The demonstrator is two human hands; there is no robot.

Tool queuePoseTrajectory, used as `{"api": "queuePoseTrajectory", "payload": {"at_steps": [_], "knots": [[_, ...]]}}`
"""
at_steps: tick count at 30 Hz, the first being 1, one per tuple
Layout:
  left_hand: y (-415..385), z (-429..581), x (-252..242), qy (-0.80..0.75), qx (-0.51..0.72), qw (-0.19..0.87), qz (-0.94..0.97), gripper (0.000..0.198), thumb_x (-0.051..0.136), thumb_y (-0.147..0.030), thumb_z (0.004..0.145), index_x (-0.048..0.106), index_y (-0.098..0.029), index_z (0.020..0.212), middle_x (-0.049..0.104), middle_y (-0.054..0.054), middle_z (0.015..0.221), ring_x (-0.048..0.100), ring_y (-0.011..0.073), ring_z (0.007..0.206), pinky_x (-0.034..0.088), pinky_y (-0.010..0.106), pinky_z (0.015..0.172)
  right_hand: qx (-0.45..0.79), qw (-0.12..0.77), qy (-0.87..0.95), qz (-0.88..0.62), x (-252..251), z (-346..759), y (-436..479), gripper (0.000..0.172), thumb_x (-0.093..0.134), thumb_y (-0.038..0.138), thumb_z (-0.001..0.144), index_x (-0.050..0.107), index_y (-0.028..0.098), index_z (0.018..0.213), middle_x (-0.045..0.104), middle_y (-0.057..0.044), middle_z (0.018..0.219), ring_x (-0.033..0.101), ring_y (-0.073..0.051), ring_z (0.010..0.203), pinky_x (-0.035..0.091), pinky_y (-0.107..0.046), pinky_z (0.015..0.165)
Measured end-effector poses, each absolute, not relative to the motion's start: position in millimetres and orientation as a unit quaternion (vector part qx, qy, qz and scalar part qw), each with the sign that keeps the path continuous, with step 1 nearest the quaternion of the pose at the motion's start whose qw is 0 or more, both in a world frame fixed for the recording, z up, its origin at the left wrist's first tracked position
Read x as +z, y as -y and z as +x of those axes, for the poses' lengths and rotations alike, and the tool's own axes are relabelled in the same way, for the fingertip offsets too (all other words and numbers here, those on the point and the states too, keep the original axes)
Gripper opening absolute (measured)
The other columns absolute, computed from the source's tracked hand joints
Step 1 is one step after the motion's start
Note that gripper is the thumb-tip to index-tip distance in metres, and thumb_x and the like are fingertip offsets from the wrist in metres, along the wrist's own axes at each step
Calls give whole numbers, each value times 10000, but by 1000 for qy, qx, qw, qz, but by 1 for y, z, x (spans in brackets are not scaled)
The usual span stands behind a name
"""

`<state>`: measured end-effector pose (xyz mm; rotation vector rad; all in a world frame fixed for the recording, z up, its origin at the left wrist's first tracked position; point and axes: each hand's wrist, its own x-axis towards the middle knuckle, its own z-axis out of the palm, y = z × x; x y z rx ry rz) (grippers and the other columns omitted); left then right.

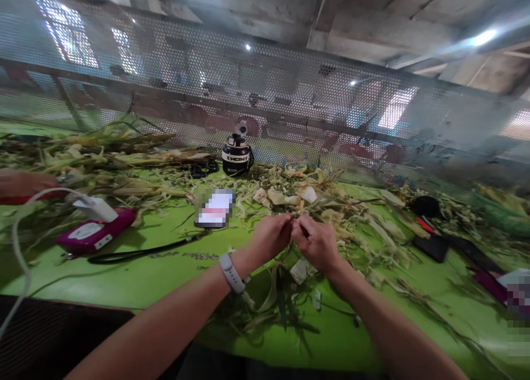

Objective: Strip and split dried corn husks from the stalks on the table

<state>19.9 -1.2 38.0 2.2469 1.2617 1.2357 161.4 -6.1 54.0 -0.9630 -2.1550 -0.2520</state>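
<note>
Both hands meet over the middle of a green table. My left hand (271,236), with a white band on its wrist, is closed, its fingertips pinched together. Touching or nearly touching it, my right hand (317,241) is closed too, thumb and fingers curled. What lies between the fingertips is too small to make out. Dry husk strips (308,195) are heaped just beyond the hands, and more leafy scraps (271,291) lie beneath them. A phone (215,207) with a lit screen rests left of my left hand.
A black bottle (236,156) stands behind the phone. At left are a purple power bank (97,231) with a white plug and cable, a black strap (144,251) and another person's arm (27,184). Dark items (430,244) lie at right. A perforated screen (273,98) spans the back.
</note>
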Motion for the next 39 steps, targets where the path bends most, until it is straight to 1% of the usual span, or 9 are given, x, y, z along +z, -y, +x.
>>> {"api": "queuePoseTrajectory", "payload": {"at_steps": [5,11,18,26,30,32,34,36,39], "knots": [[2,18,42,-417,453,182,767,248,454,-172,791,453,-185,544,447,-18,502,360,103,473,262,246,492,-98,383,850,-347,52,160,10,266,413,237,863,506,192,617,490,33,489,417,-86,436,266,-226,491],[-2,17,40,-425,458,235,744,259,453,-200,781,372,-186,536,386,-43,497,355,94,504,259,223,483,-84,384,852,-345,51,161,9,255,412,237,855,514,198,624,499,29,499,414,-87,436,281,-223,489],[-3,17,40,-414,474,267,730,266,456,-253,799,409,-176,548,407,-42,513,366,88,516,287,212,496,-79,374,858,-343,49,161,10,264,405,246,857,514,201,621,505,24,513,430,-92,460,293,-227,510],[-10,8,47,-397,527,424,620,254,460,-327,803,437,-177,600,413,-66,474,372,59,404,320,177,400,57,409,811,-413,55,157,7,263,432,317,872,494,196,647,505,21,563,463,-103,513,356,-221,537],[-12,6,46,-396,553,441,586,243,488,-353,800,469,-173,637,448,-59,495,384,62,422,321,180,405,124,471,744,-457,54,155,4,136,531,304,789,537,180,844,606,-42,818,518,-111,555,430,-247,556],[-11,7,46,-396,550,446,584,264,490,-370,801,470,-172,627,456,-54,500,382,61,423,313,185,409,224,478,715,-458,49,153,0,277,567,291,744,513,177,991,620,-60,910,547,-108,532,441,-245,499],[-9,8,47,-396,547,455,580,266,491,-374,800,474,-172,630,464,-52,508,379,59,422,307,188,414,355,439,699,-440,44,151,-5,328,552,298,749,494,182,1050,630,-28,836,538,-102,467,411,-224,417],[-8,9,48,-398,550,460,572,246,497,-368,795,486,-170,650,466,-55,507,369,59,420,297,190,412,423,390,700,-423,40,151,-9,233,519,321,781,537,178,964,583,24,661,481,-90,410,370,-207,377],[-10,8,48,-402,560,452,566,216,497,-351,792,502,-167,679,452,-64,483,350,62,406,279,196,400,343,399,744,-411,40,151,-11,220,483,353,832,576,176,739,487,38,556,452,-96,481,381,-211,452]]}}
